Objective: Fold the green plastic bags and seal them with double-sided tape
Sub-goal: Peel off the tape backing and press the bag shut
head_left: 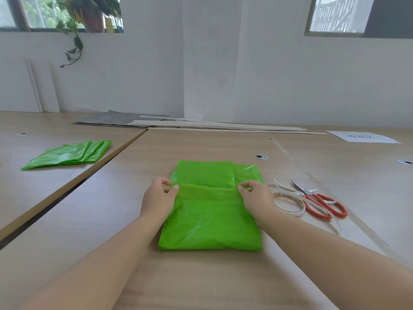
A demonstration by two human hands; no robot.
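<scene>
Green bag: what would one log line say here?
bag: flap mid-fold | left hand: pinches flap | right hand: pinches flap | tape, scissors: untouched

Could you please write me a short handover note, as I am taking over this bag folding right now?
The left hand pinches the left end of the folded flap of the green bag; the right hand pinches its right end.
The bag lies flat on the table, partly folded. The tape roll and scissors lie just right of it; a stack of green bags lies far left.
Left: finish this fold and seal it with tape. Whether the stack is finished I cannot tell.
</scene>
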